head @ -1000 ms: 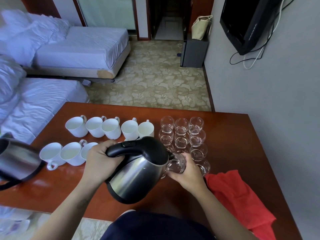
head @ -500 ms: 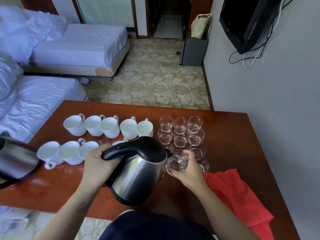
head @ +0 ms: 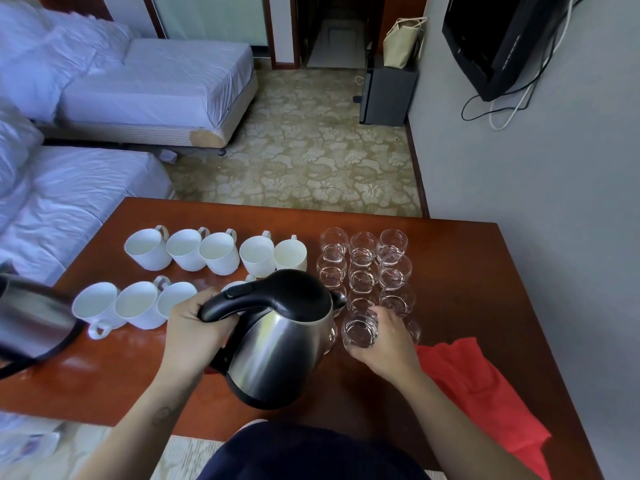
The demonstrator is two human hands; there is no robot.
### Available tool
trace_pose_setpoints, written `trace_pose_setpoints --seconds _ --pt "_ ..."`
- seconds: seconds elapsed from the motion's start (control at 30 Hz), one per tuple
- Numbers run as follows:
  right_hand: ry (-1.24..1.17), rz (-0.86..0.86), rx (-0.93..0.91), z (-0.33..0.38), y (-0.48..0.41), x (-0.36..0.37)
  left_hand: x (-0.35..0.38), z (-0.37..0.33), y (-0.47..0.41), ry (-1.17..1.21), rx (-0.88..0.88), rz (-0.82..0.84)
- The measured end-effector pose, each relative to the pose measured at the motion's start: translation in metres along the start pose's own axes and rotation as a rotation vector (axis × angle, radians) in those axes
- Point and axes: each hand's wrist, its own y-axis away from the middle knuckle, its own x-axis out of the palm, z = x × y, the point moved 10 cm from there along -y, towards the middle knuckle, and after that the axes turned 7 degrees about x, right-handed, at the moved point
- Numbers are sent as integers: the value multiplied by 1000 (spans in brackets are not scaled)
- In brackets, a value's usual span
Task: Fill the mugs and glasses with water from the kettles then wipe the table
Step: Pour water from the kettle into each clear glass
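At the far left edge a second kettle shows, blurred and close to the camera. Next to it, white mugs stand in two rows on the brown bench. The back row has five. The front row has three in plain sight, and one more peeks out behind the black lid.

The left grip is closed tight round the black handle of the kettle. This kettle is shiny steel, held up over the near side of the bench. Its spout points right, just beside the rim of a glass.

The right grip wraps round that glass from the right side, fingers curled on it. I cannot tell if the glass stands on the bench or is lifted.

More glasses stand close together in rows behind it, just right of the mugs. At the right, a red cloth lies crumpled on the bench and reaches its near edge.
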Motion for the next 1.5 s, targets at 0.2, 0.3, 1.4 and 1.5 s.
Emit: trace_pose_setpoints --seconds 0.2,0.3,1.4,1.5 --pt "246 -32 -40 7 -7 2 -1 6 -4 14 -19 7" --pt "333 -49 -62 11 -11 3 -3 5 -7 8 -11 8" --pt "291 -148 45 -52 -11 -29 51 -21 -4 60 52 102" --pt "242 -71 143 -70 -16 -30 61 -27 1 75 81 91"
